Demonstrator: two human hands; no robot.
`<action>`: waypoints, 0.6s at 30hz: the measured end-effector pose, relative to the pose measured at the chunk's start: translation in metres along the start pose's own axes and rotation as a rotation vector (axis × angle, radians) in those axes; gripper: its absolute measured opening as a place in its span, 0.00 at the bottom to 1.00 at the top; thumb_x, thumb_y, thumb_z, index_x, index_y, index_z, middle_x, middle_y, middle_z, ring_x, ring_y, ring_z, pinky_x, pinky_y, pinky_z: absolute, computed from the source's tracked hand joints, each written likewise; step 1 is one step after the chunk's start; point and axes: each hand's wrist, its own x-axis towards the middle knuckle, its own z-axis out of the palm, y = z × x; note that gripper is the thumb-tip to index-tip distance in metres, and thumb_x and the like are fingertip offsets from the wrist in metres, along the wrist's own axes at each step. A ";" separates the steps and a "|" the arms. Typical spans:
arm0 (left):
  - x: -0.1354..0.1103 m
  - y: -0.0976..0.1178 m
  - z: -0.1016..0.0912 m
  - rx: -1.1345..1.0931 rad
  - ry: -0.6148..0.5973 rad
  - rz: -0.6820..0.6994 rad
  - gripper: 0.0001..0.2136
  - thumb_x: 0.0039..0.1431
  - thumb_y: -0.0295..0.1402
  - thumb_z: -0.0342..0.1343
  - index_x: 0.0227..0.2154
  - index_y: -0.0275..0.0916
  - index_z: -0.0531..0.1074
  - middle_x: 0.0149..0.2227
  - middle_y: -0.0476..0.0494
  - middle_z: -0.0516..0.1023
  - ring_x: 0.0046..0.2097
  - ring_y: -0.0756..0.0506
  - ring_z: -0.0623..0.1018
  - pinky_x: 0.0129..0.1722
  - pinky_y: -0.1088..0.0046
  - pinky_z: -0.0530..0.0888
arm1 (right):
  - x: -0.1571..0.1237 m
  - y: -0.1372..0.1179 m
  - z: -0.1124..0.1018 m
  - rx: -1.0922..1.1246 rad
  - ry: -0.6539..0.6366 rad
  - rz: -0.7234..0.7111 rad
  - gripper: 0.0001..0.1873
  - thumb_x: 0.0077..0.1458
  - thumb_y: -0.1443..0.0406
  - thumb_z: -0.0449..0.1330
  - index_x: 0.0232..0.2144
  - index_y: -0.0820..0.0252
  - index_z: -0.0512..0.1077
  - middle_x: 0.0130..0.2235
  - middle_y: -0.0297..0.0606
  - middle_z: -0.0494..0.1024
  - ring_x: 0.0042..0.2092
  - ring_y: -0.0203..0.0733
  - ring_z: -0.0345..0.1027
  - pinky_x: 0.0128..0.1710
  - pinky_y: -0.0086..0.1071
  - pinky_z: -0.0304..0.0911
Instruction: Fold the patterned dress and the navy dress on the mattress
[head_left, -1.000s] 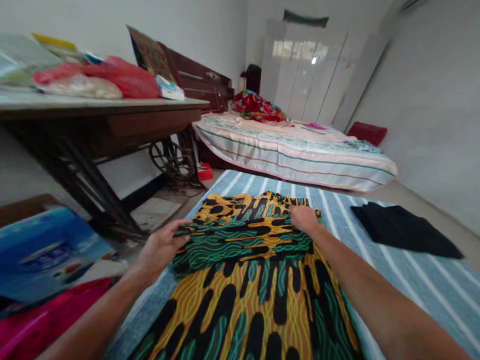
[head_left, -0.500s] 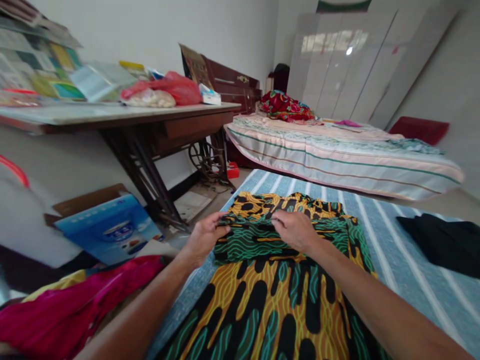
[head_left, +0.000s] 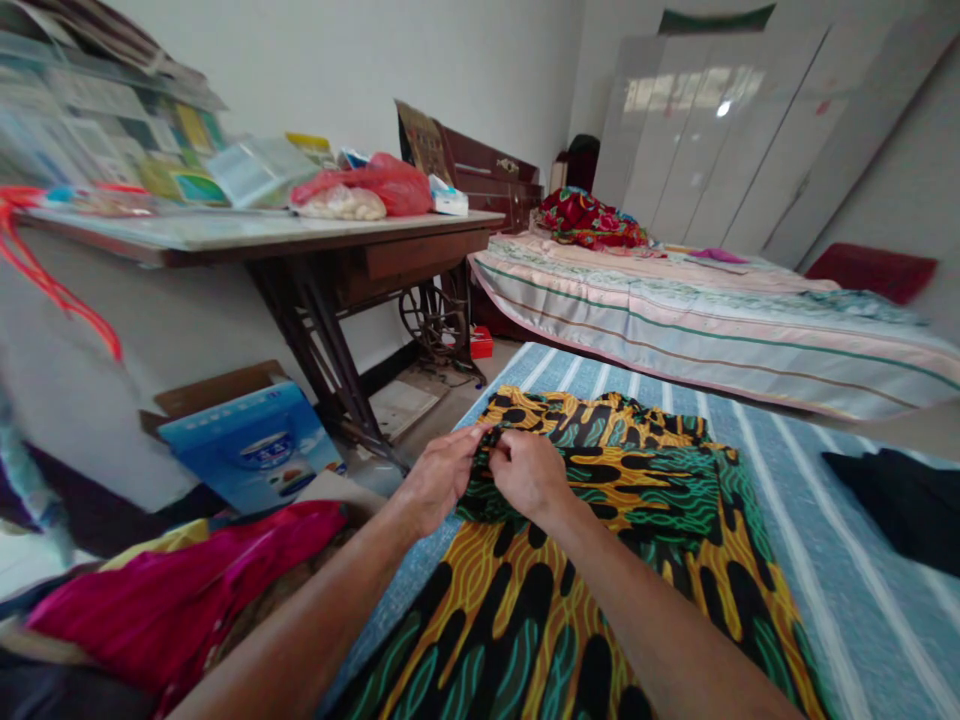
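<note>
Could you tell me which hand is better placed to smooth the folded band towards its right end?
Probably the right. Both pinch the patterned cloth at the band's left corner, but the right hand lies on the inner side, the fold stretching away beside it; the left hand would have to cross over.

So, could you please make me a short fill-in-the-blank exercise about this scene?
1. The left hand and right hand pinch the cloth at its ____ side.
2. The cloth lies on a blue mat with ____ stripes.
3. The garment on the mat's right is ____.
4. The printed box by the table is mostly ____.
Missing words: left; white; black; blue.
</note>
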 end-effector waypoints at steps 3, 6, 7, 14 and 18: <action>-0.001 0.000 0.003 0.016 -0.002 0.006 0.10 0.49 0.30 0.60 0.35 0.33 0.77 0.33 0.42 0.80 0.40 0.45 0.77 0.42 0.73 0.71 | 0.001 0.005 0.000 0.107 0.022 -0.009 0.11 0.52 0.68 0.52 0.23 0.57 0.72 0.27 0.35 0.77 0.30 0.36 0.68 0.28 0.27 0.53; -0.004 0.002 0.007 0.051 0.006 -0.009 0.13 0.47 0.31 0.62 0.37 0.33 0.77 0.34 0.42 0.80 0.42 0.43 0.77 0.44 0.72 0.69 | -0.001 0.008 0.003 0.203 0.055 -0.009 0.12 0.53 0.63 0.53 0.20 0.58 0.70 0.24 0.34 0.75 0.27 0.35 0.66 0.27 0.26 0.53; -0.005 0.003 0.008 0.059 0.005 -0.009 0.13 0.46 0.32 0.62 0.37 0.33 0.77 0.34 0.42 0.80 0.42 0.43 0.76 0.44 0.72 0.69 | -0.001 0.008 0.004 0.226 0.064 -0.007 0.13 0.54 0.61 0.53 0.20 0.58 0.69 0.23 0.34 0.74 0.27 0.35 0.65 0.27 0.26 0.53; -0.008 0.002 0.006 0.083 -0.022 -0.066 0.16 0.47 0.33 0.63 0.40 0.33 0.76 0.32 0.42 0.79 0.36 0.45 0.76 0.38 0.71 0.69 | -0.001 0.013 0.012 0.306 0.086 0.025 0.10 0.48 0.68 0.54 0.16 0.58 0.64 0.20 0.31 0.70 0.25 0.33 0.62 0.26 0.25 0.53; -0.007 0.001 0.003 0.122 -0.016 -0.067 0.18 0.44 0.32 0.65 0.40 0.33 0.75 0.32 0.42 0.79 0.37 0.46 0.76 0.39 0.73 0.69 | -0.004 0.017 0.008 0.491 -0.020 0.018 0.11 0.49 0.68 0.53 0.17 0.58 0.61 0.19 0.29 0.70 0.23 0.32 0.63 0.24 0.24 0.55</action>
